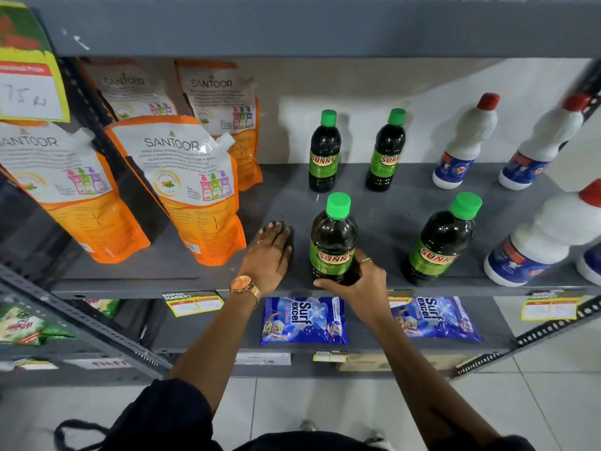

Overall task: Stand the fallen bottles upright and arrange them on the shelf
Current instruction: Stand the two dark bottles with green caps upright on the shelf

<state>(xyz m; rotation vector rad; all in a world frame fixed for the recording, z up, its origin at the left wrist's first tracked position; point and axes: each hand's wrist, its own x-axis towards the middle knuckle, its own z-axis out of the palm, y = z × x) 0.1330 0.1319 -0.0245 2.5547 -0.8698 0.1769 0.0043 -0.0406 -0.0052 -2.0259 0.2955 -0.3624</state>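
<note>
Several dark Sunny bottles with green caps stand upright on the grey shelf [201, 271]. My right hand [356, 283] grips the base of the front-left bottle [332, 237] near the shelf's front edge. My left hand [270, 253] lies flat, palm down, on the shelf just left of that bottle, holding nothing. Another Sunny bottle [440, 242] stands at the front right, and two more [324, 151] [386, 151] stand at the back.
Orange Santoor refill pouches [192, 190] lean at the left of the shelf. White bottles with red caps [463, 143] stand at the right, one [540, 242] at the front. Blue Surf Excel packets [304, 320] lie on the shelf below. A slotted metal upright [107, 151] crosses the left.
</note>
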